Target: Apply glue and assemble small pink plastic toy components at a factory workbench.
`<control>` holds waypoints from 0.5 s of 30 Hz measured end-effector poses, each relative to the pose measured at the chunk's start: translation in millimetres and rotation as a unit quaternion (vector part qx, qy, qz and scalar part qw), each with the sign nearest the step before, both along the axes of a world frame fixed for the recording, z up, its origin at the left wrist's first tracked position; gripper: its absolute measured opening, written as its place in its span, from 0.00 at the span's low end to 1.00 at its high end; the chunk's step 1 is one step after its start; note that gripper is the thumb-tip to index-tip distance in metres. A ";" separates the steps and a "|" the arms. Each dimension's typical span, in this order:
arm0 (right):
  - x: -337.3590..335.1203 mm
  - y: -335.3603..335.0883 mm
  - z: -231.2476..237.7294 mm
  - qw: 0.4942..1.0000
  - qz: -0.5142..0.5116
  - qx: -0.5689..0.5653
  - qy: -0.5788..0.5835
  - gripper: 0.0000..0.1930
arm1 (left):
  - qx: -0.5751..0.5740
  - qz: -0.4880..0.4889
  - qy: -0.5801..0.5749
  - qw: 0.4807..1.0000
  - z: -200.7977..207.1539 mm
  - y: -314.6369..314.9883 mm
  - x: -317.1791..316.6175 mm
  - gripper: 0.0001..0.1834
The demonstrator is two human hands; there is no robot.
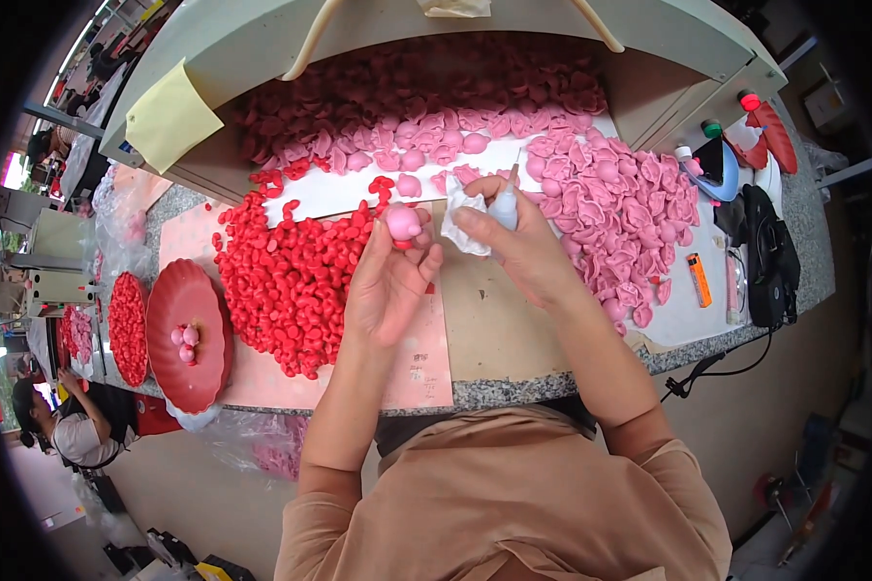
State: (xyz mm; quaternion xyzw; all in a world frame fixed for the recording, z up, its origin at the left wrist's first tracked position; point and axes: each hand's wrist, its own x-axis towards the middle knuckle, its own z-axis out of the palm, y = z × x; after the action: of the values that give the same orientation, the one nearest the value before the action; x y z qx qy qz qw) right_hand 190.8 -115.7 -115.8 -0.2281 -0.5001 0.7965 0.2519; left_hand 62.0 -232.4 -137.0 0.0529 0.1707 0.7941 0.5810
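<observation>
My left hand (383,295) pinches a small pink rubbery figure (401,222) with a round head between thumb and fingers. A bit of red shows at its underside. Facing it, my right hand (535,254) grips a small squeeze bottle (504,207) with a thin needle tip pointing up. A crumpled white tissue (463,219) is tucked in the same hand, on the side toward the figure. Bottle and figure are apart. Left of my hands lies a heap of small red curved pieces (291,290); right of them spreads a heap of pink hollow pieces (620,194).
More pink pieces (407,92) fill the grey hooded box behind. At left, a red scalloped tray (179,290) holds several pink figures beside a dish of red pieces (128,324). An orange lighter (699,280), a black bag (770,257) and bottles (744,131) stand right. A co-worker (77,426) sits far left.
</observation>
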 end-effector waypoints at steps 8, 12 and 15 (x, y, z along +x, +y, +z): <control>1.6 -1.6 6.8 0.995 0.072 -0.055 -0.032 0.15 | -0.011 -0.002 0.122 0.992 7.8 0.9 7.3 0.15; 8.1 0.1 5.9 0.997 0.022 -0.076 -0.023 0.13 | 0.021 -0.012 -0.027 0.999 -1.0 1.6 1.5 0.16; 3.1 -3.7 2.8 0.999 0.011 -0.028 -0.017 0.13 | 0.028 -0.002 -0.063 0.998 1.4 -1.9 -4.2 0.17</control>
State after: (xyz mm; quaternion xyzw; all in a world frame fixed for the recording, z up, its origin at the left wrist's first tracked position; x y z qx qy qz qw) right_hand 193.9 -119.4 -113.0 -0.2437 -0.4841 0.8088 0.2282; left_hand 57.8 -234.4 -135.6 0.0194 0.1109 0.7993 0.5903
